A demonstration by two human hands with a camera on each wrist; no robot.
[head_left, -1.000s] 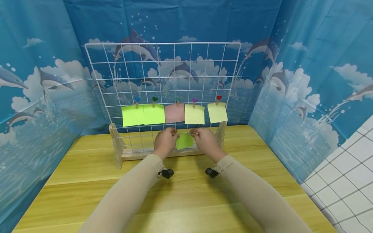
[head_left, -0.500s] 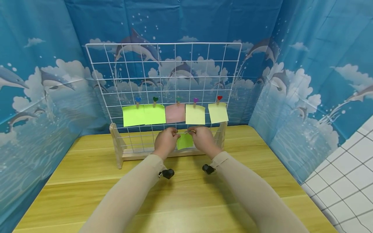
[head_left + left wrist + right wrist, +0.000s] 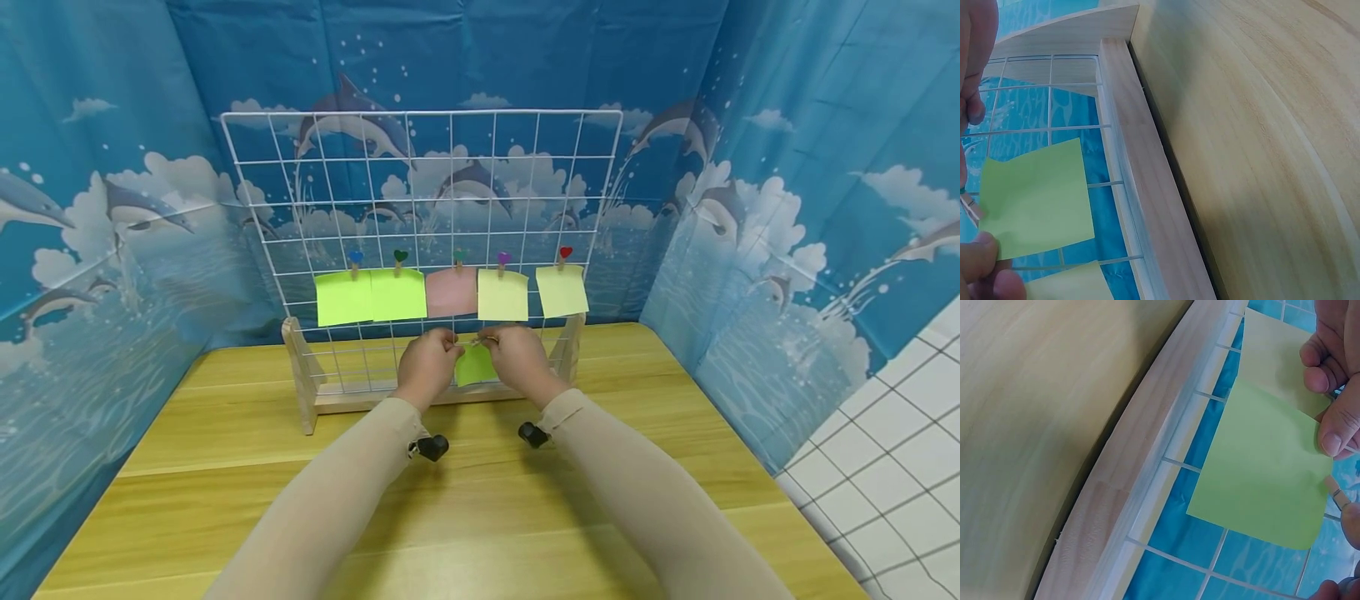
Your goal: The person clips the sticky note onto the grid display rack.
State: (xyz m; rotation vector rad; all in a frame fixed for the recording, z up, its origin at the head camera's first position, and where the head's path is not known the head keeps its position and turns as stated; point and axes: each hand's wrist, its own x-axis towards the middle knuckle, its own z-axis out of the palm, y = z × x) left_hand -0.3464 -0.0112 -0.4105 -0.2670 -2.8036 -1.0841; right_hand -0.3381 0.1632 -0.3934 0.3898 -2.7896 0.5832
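Note:
Near the bottom of the white wire grid (image 3: 472,158), my left hand (image 3: 427,362) pinches a green sticky note (image 3: 474,365) at its upper left corner, between thumb and fingers. My right hand (image 3: 521,358) pinches a small wooden clothespin (image 3: 1337,492). Its tip is at the note's upper edge in the right wrist view; whether it clips both note and wire I cannot tell. Beside the green note, partly behind it and the left hand, is a pale yellow note (image 3: 1272,353), hidden in the head view.
Higher on the grid, a row of notes, including a pink one (image 3: 451,292), hangs from heart-topped clothespins such as a red one (image 3: 566,252). The grid stands in a wooden base (image 3: 303,383) on a wooden table (image 3: 480,517). Blue dolphin curtains (image 3: 525,50) surround it.
My right hand has shifted slightly left, bringing the clothespin inward along the green note's top edge. My left hand stays on the note's corner.

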